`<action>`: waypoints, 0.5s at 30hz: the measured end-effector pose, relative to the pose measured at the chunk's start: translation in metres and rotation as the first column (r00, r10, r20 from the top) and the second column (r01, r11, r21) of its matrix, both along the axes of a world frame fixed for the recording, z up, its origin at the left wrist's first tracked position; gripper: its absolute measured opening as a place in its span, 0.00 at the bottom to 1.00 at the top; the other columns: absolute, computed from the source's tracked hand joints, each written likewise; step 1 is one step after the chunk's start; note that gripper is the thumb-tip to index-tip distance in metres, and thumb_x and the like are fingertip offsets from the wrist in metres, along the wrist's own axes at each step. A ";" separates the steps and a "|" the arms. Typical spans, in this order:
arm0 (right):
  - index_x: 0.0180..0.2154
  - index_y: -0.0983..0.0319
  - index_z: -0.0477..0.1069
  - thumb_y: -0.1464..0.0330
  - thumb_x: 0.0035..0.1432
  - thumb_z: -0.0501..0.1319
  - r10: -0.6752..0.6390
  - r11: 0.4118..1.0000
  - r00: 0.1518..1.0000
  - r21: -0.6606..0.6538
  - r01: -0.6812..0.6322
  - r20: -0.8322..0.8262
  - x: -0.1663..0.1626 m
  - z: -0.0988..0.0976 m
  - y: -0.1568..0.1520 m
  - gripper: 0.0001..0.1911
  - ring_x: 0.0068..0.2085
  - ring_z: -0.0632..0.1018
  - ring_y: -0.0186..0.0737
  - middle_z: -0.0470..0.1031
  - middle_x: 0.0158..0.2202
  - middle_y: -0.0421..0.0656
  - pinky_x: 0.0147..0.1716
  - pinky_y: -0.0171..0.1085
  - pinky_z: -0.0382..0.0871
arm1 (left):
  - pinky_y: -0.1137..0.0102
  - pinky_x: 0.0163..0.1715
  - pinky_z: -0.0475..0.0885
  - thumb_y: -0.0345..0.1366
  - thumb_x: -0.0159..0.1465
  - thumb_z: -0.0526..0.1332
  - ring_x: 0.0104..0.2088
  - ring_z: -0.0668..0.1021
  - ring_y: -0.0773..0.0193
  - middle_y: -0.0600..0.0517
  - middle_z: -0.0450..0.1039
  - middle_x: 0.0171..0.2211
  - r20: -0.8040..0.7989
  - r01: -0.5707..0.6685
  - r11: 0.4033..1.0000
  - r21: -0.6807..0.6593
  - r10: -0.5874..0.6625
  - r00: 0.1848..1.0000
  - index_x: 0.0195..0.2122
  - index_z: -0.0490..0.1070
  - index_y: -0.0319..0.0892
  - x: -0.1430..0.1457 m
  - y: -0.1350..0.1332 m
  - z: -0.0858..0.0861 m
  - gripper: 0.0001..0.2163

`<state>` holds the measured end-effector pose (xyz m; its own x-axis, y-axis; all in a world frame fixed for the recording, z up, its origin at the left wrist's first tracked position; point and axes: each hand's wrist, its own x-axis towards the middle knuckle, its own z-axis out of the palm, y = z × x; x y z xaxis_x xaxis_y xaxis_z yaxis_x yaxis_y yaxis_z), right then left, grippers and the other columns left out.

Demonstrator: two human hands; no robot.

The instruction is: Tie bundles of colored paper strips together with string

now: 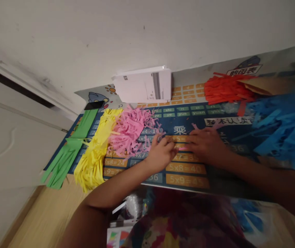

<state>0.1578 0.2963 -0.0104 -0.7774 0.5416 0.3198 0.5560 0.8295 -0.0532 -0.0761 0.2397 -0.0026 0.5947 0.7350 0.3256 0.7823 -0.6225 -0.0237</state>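
Observation:
Over the printed table mat my left hand is closed, its fingers curled down around a thin pink paper strip. The strip spans the small gap to my right hand, whose fingers are also bent and closed on it. More pink ends poke out above the fingers of both hands. Just left of my left hand lies a fluffy pile of pink fringed paper. Beside that pile are a yellow fringed paper bundle and a green fringed paper bundle.
A white box stands against the wall, and a dark phone lies at the back left. Red fringed paper and a large blue paper heap lie on the right. The mat's front edge runs near my body.

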 end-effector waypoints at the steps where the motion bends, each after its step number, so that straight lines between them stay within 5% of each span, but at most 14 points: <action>1: 0.37 0.56 0.76 0.73 0.65 0.56 0.068 0.997 0.997 0.041 -0.070 0.031 -0.004 0.000 -0.001 0.11 0.50 0.71 0.47 0.79 0.39 0.42 0.50 0.51 0.53 | 0.48 0.61 0.51 0.32 0.70 0.56 0.48 0.72 0.57 0.52 0.76 0.38 -0.036 0.032 0.999 0.030 -0.031 0.999 0.35 0.77 0.45 0.002 -0.001 0.000 0.10; 5: 0.32 0.57 0.75 0.75 0.67 0.50 0.168 0.983 0.983 0.056 -0.173 0.074 -0.016 -0.006 0.000 0.18 0.44 0.72 0.45 0.77 0.31 0.42 0.47 0.49 0.57 | 0.44 0.62 0.51 0.32 0.70 0.54 0.45 0.73 0.56 0.51 0.76 0.34 -0.121 0.063 0.998 0.027 -0.059 0.991 0.35 0.77 0.41 0.011 0.001 -0.004 0.12; 9: 0.30 0.57 0.75 0.72 0.65 0.55 0.069 0.997 0.997 0.035 -0.067 -0.041 -0.019 0.005 -0.011 0.14 0.43 0.75 0.48 0.79 0.33 0.43 0.46 0.51 0.57 | 0.45 0.61 0.54 0.33 0.71 0.54 0.41 0.75 0.59 0.52 0.78 0.32 -0.098 0.042 0.999 0.029 -0.038 0.994 0.41 0.76 0.44 0.012 -0.001 0.004 0.10; 12: 0.31 0.56 0.77 0.67 0.63 0.58 -0.045 0.982 0.984 -0.191 0.012 -0.174 -0.015 0.026 -0.030 0.10 0.42 0.76 0.49 0.81 0.35 0.43 0.44 0.50 0.60 | 0.47 0.63 0.52 0.32 0.71 0.55 0.43 0.77 0.61 0.54 0.81 0.37 -0.024 0.080 0.993 0.082 -0.078 0.997 0.44 0.75 0.48 0.007 -0.020 0.026 0.09; 14: 0.31 0.56 0.78 0.63 0.62 0.59 -0.080 0.858 0.964 -0.509 -0.064 -0.255 -0.011 0.042 -0.041 0.11 0.39 0.77 0.46 0.80 0.35 0.43 0.39 0.45 0.63 | 0.48 0.64 0.49 0.31 0.71 0.56 0.44 0.78 0.62 0.56 0.81 0.40 0.052 0.143 0.977 0.160 -0.154 0.987 0.46 0.74 0.49 0.003 -0.035 0.045 0.09; 15: 0.30 0.57 0.78 0.61 0.61 0.59 -0.111 0.731 0.950 -0.671 -0.122 -0.293 -0.009 0.049 -0.045 0.12 0.35 0.76 0.43 0.80 0.33 0.42 0.36 0.42 0.63 | 0.49 0.65 0.48 0.31 0.70 0.56 0.44 0.78 0.63 0.57 0.82 0.40 0.083 0.173 0.966 0.191 -0.191 0.978 0.47 0.73 0.49 0.002 -0.042 0.053 0.09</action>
<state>0.1485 0.2510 0.0390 -0.7120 0.6974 0.0825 0.4115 0.5094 -0.7558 -0.0741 0.1977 0.0507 0.6707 0.5403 0.5081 0.6602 -0.7471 -0.0771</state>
